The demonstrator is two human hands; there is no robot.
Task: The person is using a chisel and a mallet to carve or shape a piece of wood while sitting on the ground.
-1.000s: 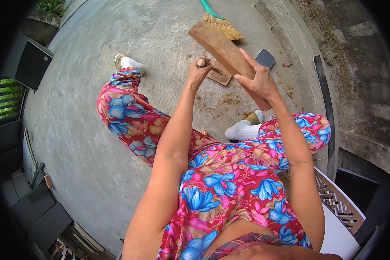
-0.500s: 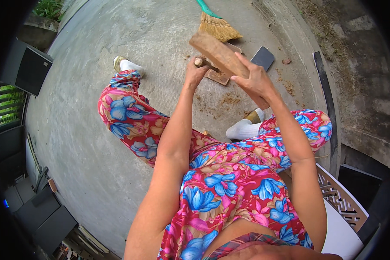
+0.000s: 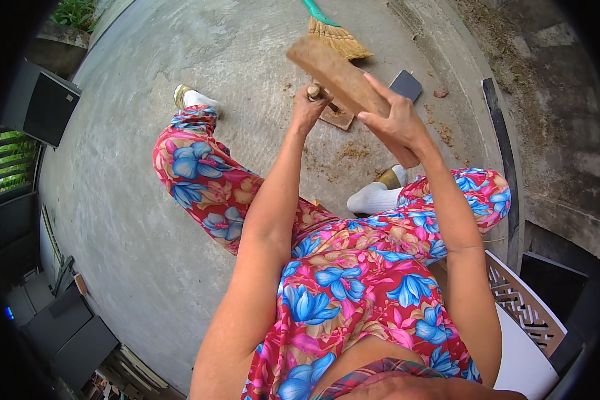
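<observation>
Gripping a long wooden block in the right hand, left hand fisted around a wooden-handled tool, broom beyond

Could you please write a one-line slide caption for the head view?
Seated person's right hand holds a wooden plank; left hand grips a small tool beside it.

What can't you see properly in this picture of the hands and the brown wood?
- Small round-ended tool in the left hand, head view: the fist and the long brown wooden block cover most of it.
- Block's lower end: hidden behind the right hand.
- Straw broom: green handle cut off by the top edge.
- Flat dark rectangle on the concrete: too small to identify.
</observation>
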